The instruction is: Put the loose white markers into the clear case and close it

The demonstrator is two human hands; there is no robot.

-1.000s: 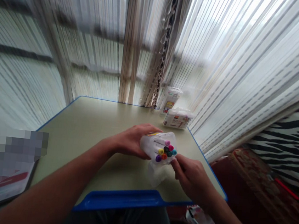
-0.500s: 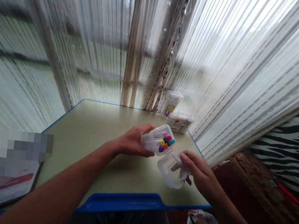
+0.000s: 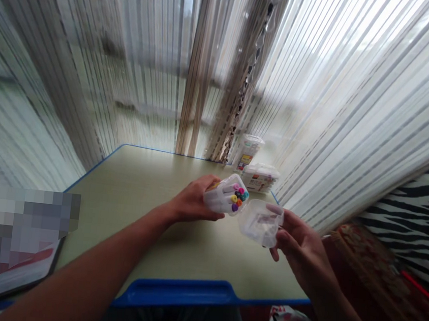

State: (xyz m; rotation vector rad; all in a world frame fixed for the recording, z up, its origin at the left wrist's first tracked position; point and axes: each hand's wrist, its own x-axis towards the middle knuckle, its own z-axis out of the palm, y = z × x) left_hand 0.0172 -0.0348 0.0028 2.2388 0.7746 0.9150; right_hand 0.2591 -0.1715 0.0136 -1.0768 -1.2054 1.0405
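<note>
My left hand (image 3: 195,202) is wrapped round a clear plastic marker case (image 3: 223,198), held on its side just above the pale green table (image 3: 149,194). Several coloured marker caps (image 3: 238,197) show at its open end, facing right. My right hand (image 3: 300,243) holds the case's clear lid (image 3: 260,222) a little to the right of the open end, fingers curled round its far side. Lid and case are apart.
Two more clear marker boxes stand at the table's far right corner, one upright (image 3: 246,152) and one lying flat (image 3: 260,177). A blue rim (image 3: 177,292) edges the table's near side. Striped curtains (image 3: 320,100) hang behind and to the right. A dark-edged board (image 3: 14,277) lies at left.
My right hand has pulled the lid off the case's open end and lifted it up and to the right. The left hand has raised the case slightly.
</note>
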